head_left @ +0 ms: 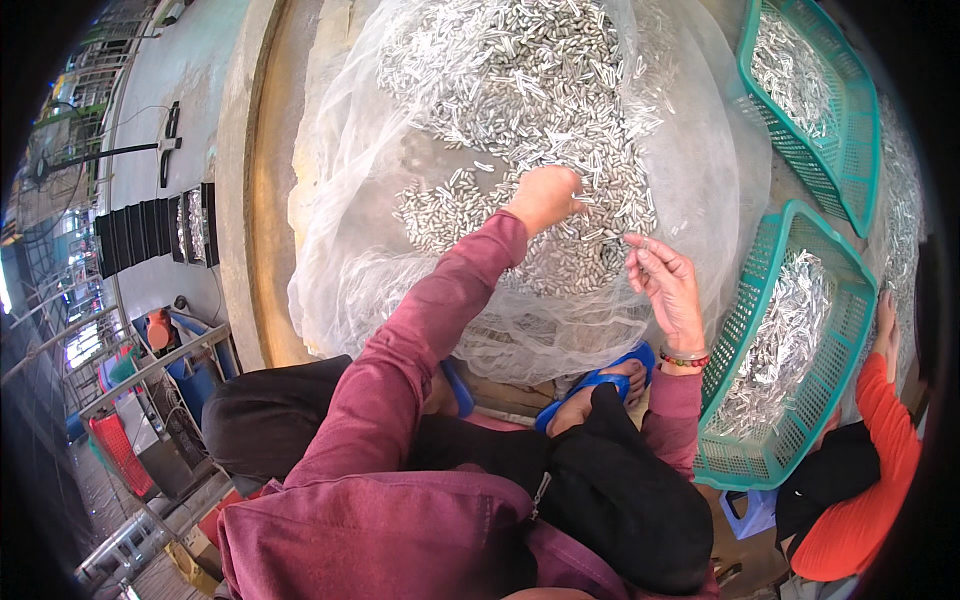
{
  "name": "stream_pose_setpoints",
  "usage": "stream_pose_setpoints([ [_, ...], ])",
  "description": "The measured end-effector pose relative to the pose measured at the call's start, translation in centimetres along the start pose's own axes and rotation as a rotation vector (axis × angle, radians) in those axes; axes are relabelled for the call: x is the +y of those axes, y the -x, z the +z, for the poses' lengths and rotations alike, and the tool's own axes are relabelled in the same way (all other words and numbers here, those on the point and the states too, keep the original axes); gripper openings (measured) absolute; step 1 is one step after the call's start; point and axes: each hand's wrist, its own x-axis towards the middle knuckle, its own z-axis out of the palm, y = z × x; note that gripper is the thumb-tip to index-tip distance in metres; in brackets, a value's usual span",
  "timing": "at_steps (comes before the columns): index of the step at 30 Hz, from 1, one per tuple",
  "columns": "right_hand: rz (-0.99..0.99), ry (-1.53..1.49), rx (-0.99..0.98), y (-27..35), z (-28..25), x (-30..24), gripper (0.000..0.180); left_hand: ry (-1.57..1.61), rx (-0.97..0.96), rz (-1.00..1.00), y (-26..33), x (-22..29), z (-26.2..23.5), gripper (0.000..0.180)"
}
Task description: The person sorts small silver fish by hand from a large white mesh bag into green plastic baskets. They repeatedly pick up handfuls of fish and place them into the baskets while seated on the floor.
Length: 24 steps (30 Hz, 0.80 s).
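Note:
Many small silver metal pieces (520, 85), short and rod-like, lie heaped on a sheer white mesh net (345, 240) spread in front of me. A smaller patch of the same pieces (445, 210) lies on its left side. My left hand (548, 197) reaches into the middle of the heap, its fingers curled together and touching the pieces; whatever is in them is hidden. To its right, my right hand (665, 285) hovers at the heap's lower right edge, palm partly turned up. Its thumb and fingertips pinch together; anything between them is too small to make out.
Two green plastic baskets (740, 300) on the right hold longer shiny silver pieces. Beyond them, a person in an orange sleeve (880, 430) reaches toward another silver pile. A raised ledge (262, 180) runs along the left. My feet in blue sandals (600, 385) stand at the net's near edge.

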Motion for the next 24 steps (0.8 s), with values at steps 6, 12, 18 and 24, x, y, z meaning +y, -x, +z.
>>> stream_pose_setpoints([
  [6, -0.131, 0.592, 0.053, -2.5, 0.7, 1.5, 0.023, 0.111, -0.059, -0.071, 0.1, -0.1, -2.6, 0.024],
  [12, -0.642, 1.299, 0.069, -5.8, 1.2, 4.9, 0.007, 1.419, -0.136, -0.182, 4.2, -2.6, -6.4, 0.023],
  [18, -0.398, 1.014, 0.102, -4.7, 1.1, 3.5, 0.003, 1.762, -0.174, 0.034, 4.8, -2.3, -6.4, 0.029],
  [24, -0.199, -0.185, -0.113, -0.8, -1.4, 0.0, 0.010, 0.426, -0.055, 0.107, 3.5, -2.0, -2.2, 0.018],
])
